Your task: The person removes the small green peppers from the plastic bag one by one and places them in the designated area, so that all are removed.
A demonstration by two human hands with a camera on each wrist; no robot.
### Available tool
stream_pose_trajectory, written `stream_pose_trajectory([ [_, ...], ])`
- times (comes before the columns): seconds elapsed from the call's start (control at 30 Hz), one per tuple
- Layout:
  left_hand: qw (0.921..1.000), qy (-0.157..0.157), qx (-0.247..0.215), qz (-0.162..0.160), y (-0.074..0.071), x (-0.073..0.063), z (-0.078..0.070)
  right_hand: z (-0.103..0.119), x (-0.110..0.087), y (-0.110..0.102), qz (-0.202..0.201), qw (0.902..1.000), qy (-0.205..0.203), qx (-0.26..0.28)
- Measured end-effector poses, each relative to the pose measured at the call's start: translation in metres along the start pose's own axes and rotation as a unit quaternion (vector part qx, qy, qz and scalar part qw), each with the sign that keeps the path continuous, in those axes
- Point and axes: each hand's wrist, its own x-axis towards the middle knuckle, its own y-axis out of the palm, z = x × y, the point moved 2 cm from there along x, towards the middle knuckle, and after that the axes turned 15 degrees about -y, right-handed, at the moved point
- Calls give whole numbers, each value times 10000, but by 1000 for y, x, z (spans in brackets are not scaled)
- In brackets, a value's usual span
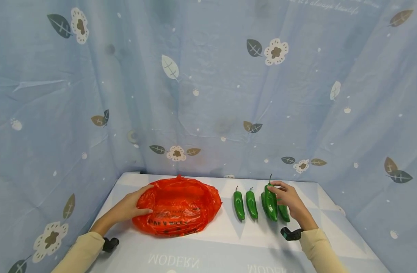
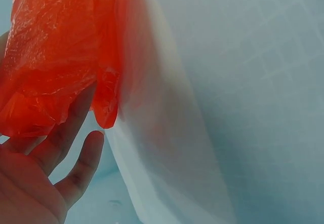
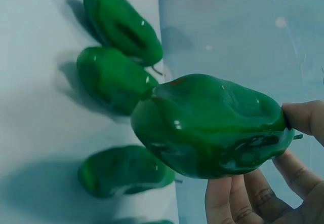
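A red plastic bag [image 1: 181, 223] with dark print lies on the table, its mouth spread open. At its left side my left hand [image 1: 131, 204] holds the bag, thumb and fingers on the film; the left wrist view shows the fingers [image 2: 76, 117] against the red plastic [image 2: 55, 46]. My right hand [image 1: 288, 197] pinches a glossy green pepper [image 1: 271, 204] near its stem. In the right wrist view that pepper [image 3: 212, 127] is raised, its tip toward the other peppers. Two green peppers, one [image 1: 239, 205] left of another [image 1: 251, 204], lie between bag and right hand.
More peppers lie behind the held one, one [image 1: 283, 213] partly covered by the right hand. The white table [image 1: 222, 246] carries faint printed lettering. Blue patterned curtains [image 1: 208, 94] hang behind and on both sides. A small black device [image 1: 291, 234] is worn on the right wrist.
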Motion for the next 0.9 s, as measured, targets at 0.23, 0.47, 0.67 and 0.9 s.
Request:
stream_pose_trajectory([
  [0.23,10000,15,-17,10,3,0,2,-14,-6,-16,-58,9999,80,-98],
  [0.47,9999,-66,-103,49,2,2,2,-23,-10,-30,-207,9994,202,-165],
  [0.67,9998,-141,-65,83,3,2,4,-30,-11,-35,-413,9983,415,-48],
  [0.9,9998,-148,-60,83,2,2,5,-35,-11,-38,-493,9975,497,-114],
])
